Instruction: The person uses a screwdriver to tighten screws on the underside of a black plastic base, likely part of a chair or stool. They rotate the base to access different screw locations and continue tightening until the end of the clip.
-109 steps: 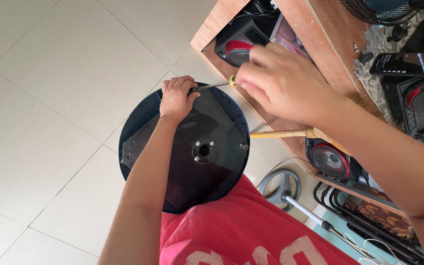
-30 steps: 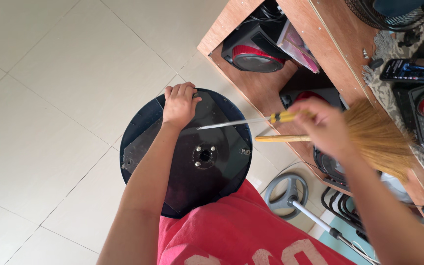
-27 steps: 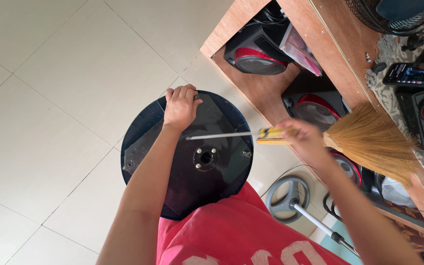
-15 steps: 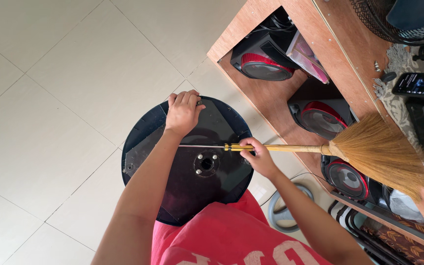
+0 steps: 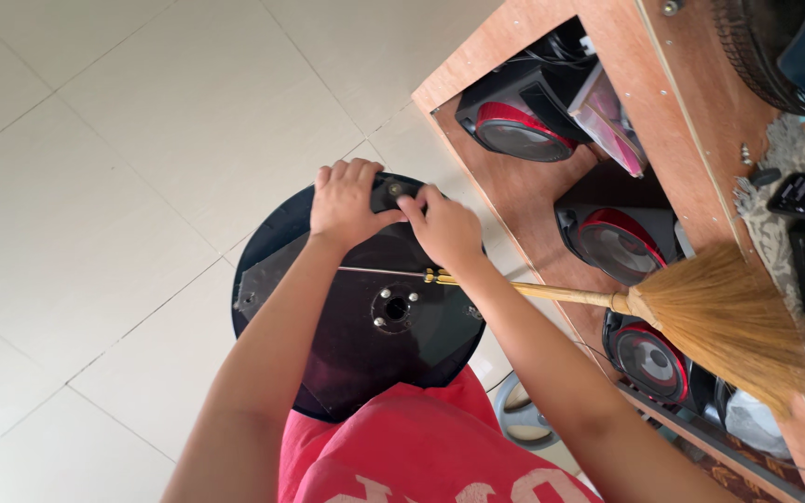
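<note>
Your left hand (image 5: 345, 200) grips the far rim of the round black plastic base disc (image 5: 365, 317), fingers curled over the edge and thumb pressed on the upper face, so it is closed on the disc. Your right hand (image 5: 444, 228) sits just beside it, touching it at the thumb, with its fingertips pinched on a small black piece (image 5: 393, 191) at that same far edge; whether the piece is part of the disc or loose cannot be told. The disc stands tilted between your forearms, its near edge against your red shirt (image 5: 421, 447), over the pale tiled floor (image 5: 123, 140).

Below both hands, a thin screwdriver with a metal shaft and yellow handle (image 5: 393, 273) lies across the disc face, free of either hand, passing under your right wrist. Just below that, near the disc's centre, is a round metal hub with small bolts around a hole (image 5: 393, 307).

To the right of your right hand, a straw broom with a pale stick handle (image 5: 701, 317) reaches out from beneath your forearm towards the brown wooden shelf unit (image 5: 533, 186). In that unit sit black speakers with red rings (image 5: 621, 244), well apart from your hands. Near your right elbow a grey round part (image 5: 519, 419) rests on the floor.
</note>
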